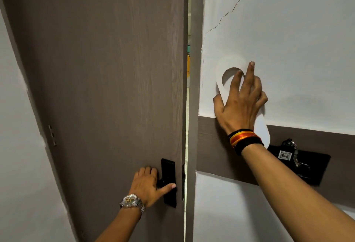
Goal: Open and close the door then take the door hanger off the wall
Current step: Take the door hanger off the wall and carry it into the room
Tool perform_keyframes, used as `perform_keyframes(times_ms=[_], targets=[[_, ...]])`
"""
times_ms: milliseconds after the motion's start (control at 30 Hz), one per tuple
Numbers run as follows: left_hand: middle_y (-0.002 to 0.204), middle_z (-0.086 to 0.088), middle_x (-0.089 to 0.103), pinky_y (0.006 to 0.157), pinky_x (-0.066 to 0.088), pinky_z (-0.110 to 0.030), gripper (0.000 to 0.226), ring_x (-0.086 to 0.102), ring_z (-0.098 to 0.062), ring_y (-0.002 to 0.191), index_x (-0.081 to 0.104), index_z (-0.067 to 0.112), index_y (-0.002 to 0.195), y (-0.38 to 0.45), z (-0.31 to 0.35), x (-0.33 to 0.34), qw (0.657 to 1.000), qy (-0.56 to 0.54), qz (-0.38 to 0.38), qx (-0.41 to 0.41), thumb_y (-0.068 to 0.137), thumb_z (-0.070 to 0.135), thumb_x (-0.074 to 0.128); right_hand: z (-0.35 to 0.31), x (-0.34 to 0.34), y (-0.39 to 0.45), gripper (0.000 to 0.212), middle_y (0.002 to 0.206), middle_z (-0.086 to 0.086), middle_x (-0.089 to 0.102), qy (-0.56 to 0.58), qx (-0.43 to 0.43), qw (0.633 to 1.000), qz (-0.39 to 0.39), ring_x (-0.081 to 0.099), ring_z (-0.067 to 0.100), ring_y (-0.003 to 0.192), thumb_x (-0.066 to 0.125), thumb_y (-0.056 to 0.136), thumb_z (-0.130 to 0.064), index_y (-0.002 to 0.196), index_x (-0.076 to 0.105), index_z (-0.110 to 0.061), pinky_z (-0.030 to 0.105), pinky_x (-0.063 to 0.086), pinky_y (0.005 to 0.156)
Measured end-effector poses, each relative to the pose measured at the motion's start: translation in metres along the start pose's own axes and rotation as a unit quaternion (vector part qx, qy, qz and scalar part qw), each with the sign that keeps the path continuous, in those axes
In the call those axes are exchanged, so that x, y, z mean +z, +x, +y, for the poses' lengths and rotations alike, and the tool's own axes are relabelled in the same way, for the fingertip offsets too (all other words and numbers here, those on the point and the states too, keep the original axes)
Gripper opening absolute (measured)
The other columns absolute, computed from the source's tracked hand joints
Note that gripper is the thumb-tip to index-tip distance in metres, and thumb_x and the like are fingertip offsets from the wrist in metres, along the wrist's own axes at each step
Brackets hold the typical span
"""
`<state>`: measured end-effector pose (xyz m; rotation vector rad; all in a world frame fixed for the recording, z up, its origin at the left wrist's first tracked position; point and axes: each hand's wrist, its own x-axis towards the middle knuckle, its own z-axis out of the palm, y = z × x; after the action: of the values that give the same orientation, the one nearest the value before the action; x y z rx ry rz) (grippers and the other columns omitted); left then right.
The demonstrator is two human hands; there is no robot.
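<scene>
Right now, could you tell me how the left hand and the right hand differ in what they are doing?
The left hand sits low, gripping the black door handle on the brown door; the right hand is raised, fingers spread flat over the white door hanger on the wall. The left wrist wears a silver watch; the right wears thread bands. Both hands are bare.

The right hand [241,105] hides the door hanger's [230,63] middle.
</scene>
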<state>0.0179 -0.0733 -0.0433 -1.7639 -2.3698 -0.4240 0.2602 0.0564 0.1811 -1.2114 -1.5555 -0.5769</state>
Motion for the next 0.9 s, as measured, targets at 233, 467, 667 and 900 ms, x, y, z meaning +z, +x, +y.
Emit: perform_keyframes(times_ms=[233, 467, 667, 900], targets=[[0.109, 0.004, 0.055, 0.096, 0.042, -0.041, 0.092, 0.046, -0.021, 0.106, 0.057, 0.026, 0.101, 0.032, -0.005, 0.007, 0.999, -0.018, -0.049, 0.003, 0.062, 0.103, 0.027, -0.001, 0.013, -0.002, 0.076, 0.172, 0.013, 0.019, -0.006, 0.009, 0.998, 0.055, 0.035, 0.038, 0.147, 0.046, 0.094, -0.058, 0.153, 0.040, -0.011, 0.052, 0.032, 0.105], [0.110, 0.000, 0.057, 0.097, 0.039, -0.041, 0.072, 0.045, -0.023, 0.107, 0.053, 0.028, 0.095, 0.049, 0.000, 0.012, 0.997, -0.038, -0.062, -0.014, 0.083, 0.088, 0.015, -0.002, 0.019, -0.004, 0.075, 0.172, 0.014, 0.020, -0.011, 0.018, 0.997, 0.080, 0.034, 0.036, 0.148, 0.046, 0.094, -0.059, 0.152, 0.040, -0.011, 0.050, 0.030, 0.106], [0.115, -0.004, 0.062, 0.103, 0.040, -0.042, 0.073, 0.049, -0.026, 0.114, 0.061, 0.022, 0.102, 0.063, 0.007, 0.019, 0.998, -0.036, -0.047, -0.025, 0.090, 0.082, 0.023, -0.004, 0.019, -0.004, 0.077, 0.172, 0.014, 0.020, -0.014, 0.018, 0.997, 0.080, 0.032, 0.036, 0.150, 0.045, 0.094, -0.061, 0.153, 0.039, -0.012, 0.051, 0.030, 0.107], [0.119, -0.005, 0.063, 0.103, 0.039, -0.041, 0.076, 0.049, -0.027, 0.116, 0.063, 0.021, 0.104, 0.073, 0.012, 0.023, 0.997, -0.046, -0.045, -0.036, 0.089, 0.083, 0.022, -0.003, 0.024, -0.004, 0.077, 0.171, 0.014, 0.022, -0.010, 0.022, 0.996, 0.082, 0.032, 0.036, 0.149, 0.045, 0.094, -0.062, 0.153, 0.040, -0.013, 0.052, 0.030, 0.108]])
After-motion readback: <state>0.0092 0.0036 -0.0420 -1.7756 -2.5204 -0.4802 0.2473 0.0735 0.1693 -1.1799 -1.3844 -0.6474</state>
